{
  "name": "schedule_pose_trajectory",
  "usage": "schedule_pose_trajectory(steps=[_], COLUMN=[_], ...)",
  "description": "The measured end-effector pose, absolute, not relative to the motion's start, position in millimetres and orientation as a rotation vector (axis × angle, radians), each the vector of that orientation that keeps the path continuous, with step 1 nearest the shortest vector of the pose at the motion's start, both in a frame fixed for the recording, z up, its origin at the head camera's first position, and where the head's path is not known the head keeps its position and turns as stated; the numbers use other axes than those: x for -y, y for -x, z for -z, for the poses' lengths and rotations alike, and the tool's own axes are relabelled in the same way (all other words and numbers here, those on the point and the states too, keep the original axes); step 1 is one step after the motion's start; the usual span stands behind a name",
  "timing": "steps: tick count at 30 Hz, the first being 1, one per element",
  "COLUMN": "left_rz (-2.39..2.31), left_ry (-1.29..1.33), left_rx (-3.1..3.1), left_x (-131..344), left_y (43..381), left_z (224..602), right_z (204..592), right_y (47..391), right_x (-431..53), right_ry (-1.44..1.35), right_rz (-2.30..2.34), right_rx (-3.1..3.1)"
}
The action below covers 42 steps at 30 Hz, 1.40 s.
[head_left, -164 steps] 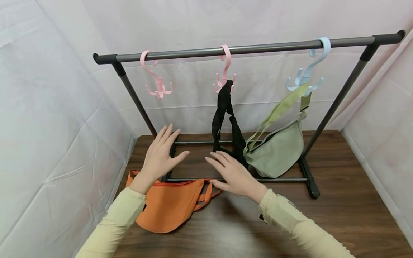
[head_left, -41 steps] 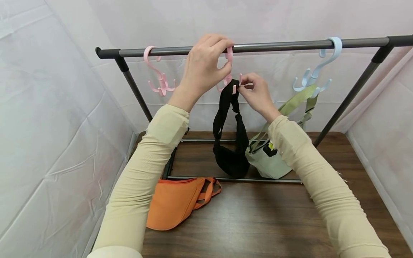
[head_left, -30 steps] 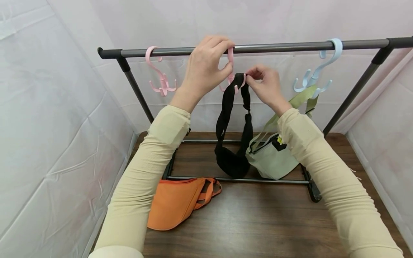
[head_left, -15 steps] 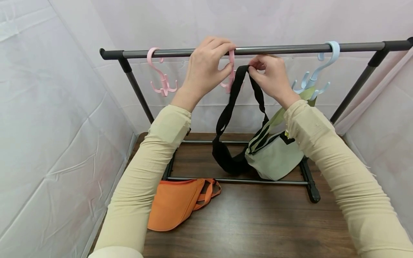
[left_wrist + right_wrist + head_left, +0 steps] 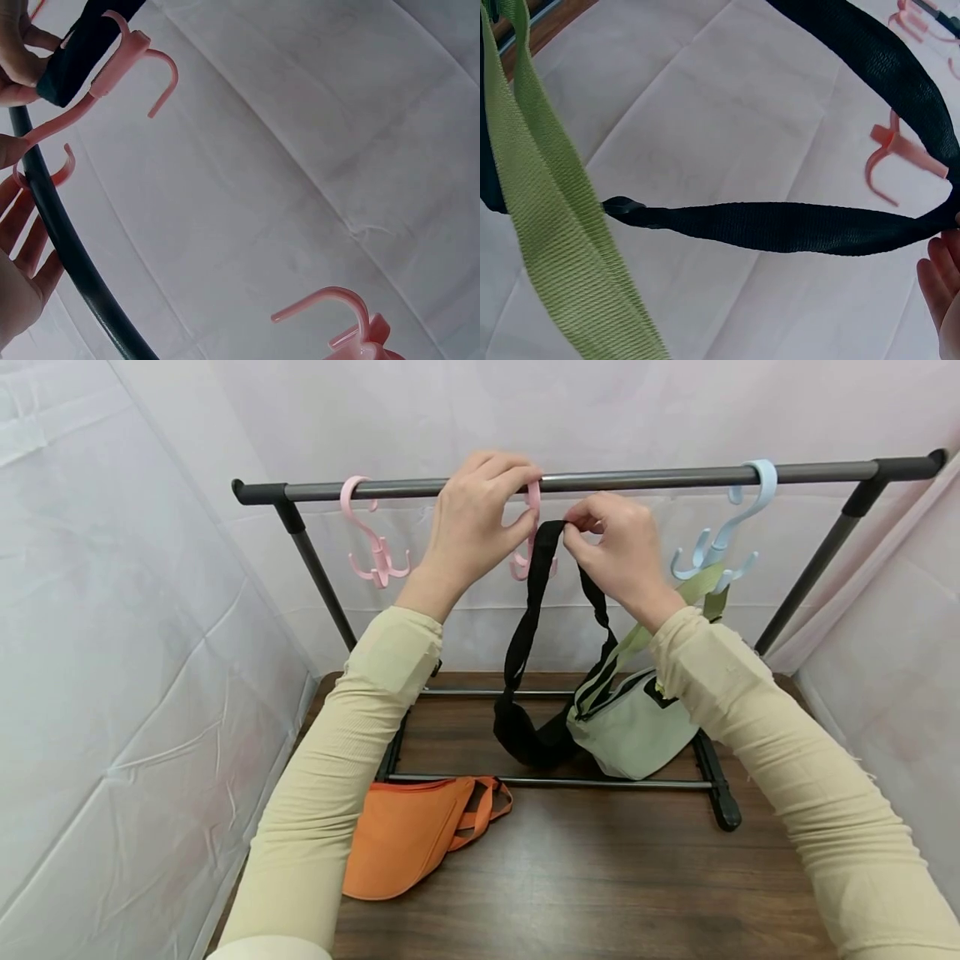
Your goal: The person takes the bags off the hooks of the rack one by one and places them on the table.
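The black strap [image 5: 538, 568], hung on the middle pink hook [image 5: 120, 64] 1 second ago, now looks lifted off its prongs; the right hand [image 5: 618, 543] pinches it just right of that hook, taking over as its support. The left hand [image 5: 480, 514] grips the hook's top. The black bag [image 5: 528, 739] sits below the hook.

Pale yellow, wrinkled sleeves [image 5: 321, 777], bare hands [image 5: 474, 522]
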<state>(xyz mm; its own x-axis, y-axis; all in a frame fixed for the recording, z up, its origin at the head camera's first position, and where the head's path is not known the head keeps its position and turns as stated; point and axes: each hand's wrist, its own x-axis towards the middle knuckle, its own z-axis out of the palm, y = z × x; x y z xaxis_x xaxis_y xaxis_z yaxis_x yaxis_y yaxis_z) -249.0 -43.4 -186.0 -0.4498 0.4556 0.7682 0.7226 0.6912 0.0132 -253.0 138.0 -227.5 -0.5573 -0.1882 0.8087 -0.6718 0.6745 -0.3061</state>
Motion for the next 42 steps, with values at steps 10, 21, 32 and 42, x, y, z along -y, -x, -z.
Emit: schedule_pose_trajectory(steps=[10, 21, 32, 42], left_rz=[0.472, 0.459, 0.583, 0.806], left_ry=[0.858, 0.895, 0.903, 0.877], left_rx=[2.156, 1.949, 1.816, 2.136], left_x=[44, 45, 71, 97], left_y=[252, 249, 217, 187], left_z=[187, 203, 257, 351], right_z=[222, 235, 237, 234], right_y=[247, 239, 231, 228], right_x=[-133, -133, -130, -134], right_ry=[-0.66, -0.744, -0.703, -0.732], right_rz=[-0.772, -0.754, -0.823, -0.773], right_rx=[2.007, 1.921, 1.905, 1.915])
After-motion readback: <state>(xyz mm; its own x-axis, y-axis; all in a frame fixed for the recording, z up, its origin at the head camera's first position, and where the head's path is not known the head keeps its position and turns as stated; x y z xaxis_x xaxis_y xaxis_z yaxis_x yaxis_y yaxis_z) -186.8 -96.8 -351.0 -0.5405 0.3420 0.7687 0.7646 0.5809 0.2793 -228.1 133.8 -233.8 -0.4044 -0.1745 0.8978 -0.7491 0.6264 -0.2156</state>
